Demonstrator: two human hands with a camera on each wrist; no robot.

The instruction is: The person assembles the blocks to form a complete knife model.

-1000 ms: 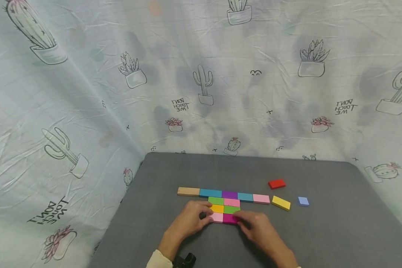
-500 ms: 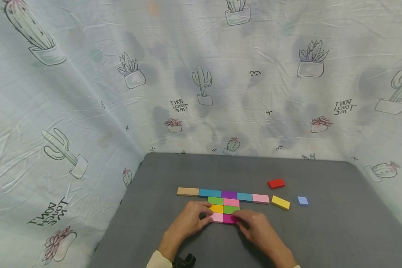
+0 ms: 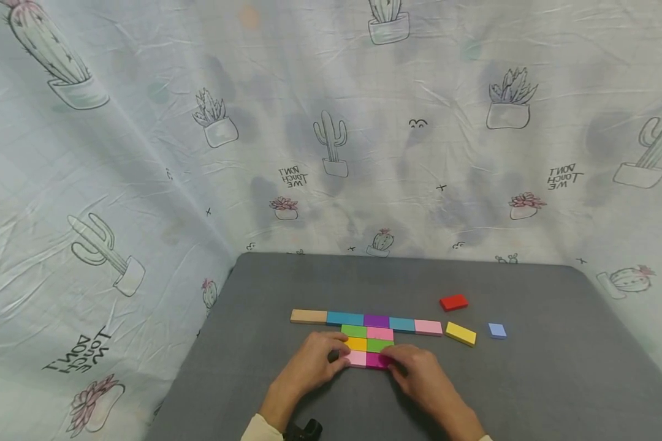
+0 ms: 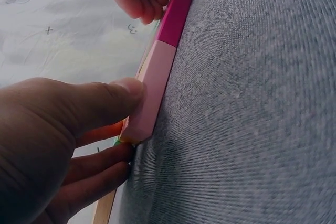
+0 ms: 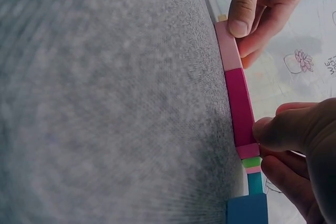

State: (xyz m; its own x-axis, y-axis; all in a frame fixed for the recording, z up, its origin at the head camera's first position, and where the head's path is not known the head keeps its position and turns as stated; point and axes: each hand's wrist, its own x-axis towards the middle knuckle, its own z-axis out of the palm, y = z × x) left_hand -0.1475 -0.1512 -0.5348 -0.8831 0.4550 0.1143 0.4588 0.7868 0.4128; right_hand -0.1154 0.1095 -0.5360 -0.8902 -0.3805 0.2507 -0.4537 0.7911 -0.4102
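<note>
Flat coloured blocks form a T on the grey table (image 3: 243, 380). Its stem ends nearest me in a light pink block (image 3: 357, 359) and a magenta block (image 3: 376, 360), side by side. My left hand (image 3: 312, 360) grips the pink block's left end, thumb (image 4: 128, 90) on its near face. My right hand (image 3: 419, 370) pinches the magenta block's right end; its thumb (image 5: 268, 132) presses there. Above them lie a yellow-orange block (image 3: 357, 344), green blocks (image 3: 379, 345) and another pink block (image 3: 379, 334). Fingertips hide some outer block ends.
The T's long bar runs from a tan block (image 3: 309, 316) through blue and purple blocks to a pink block (image 3: 428, 327). To its right lie loose red (image 3: 454, 302), yellow (image 3: 460, 333) and light blue (image 3: 496, 331) blocks. Behind the table hangs a cactus-print cloth (image 3: 364, 184).
My right hand's fingers shift very slightly left on the magenta block's end. The head view drifts a little; the blocks keep their arrangement and my left hand stays in place.
</note>
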